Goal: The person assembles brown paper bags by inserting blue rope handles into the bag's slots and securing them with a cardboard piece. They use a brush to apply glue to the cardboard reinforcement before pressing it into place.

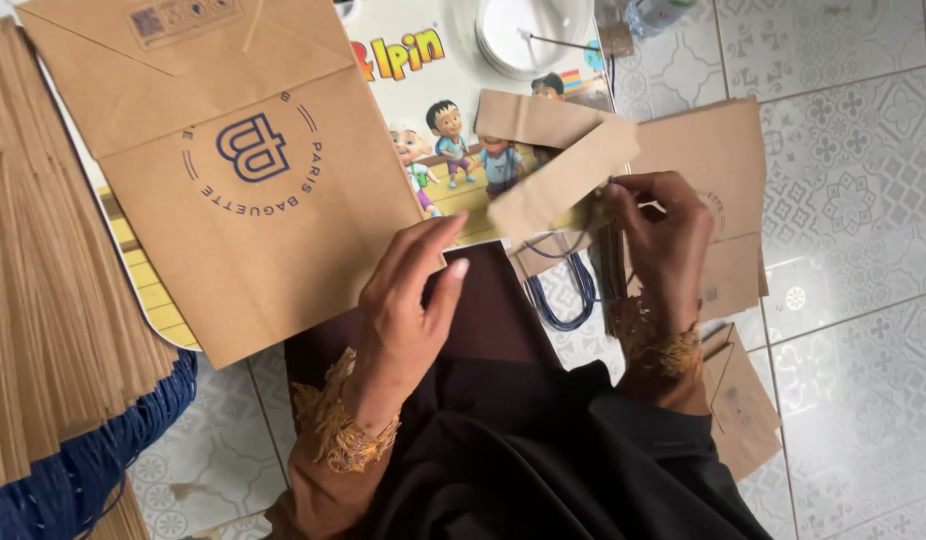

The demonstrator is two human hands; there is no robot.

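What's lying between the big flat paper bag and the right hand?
In the head view, a folded brown paper strip and the left hand lie between the big flat paper bag and the right hand.

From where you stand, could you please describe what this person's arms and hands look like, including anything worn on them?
Both hands are bare: no gloves, and no rings or watch visible. The left hand and right hand emerge from dark brown sleeves, each cuff trimmed with golden-brown lace, seen at the left cuff and right cuff. A black garment covers the lap below.
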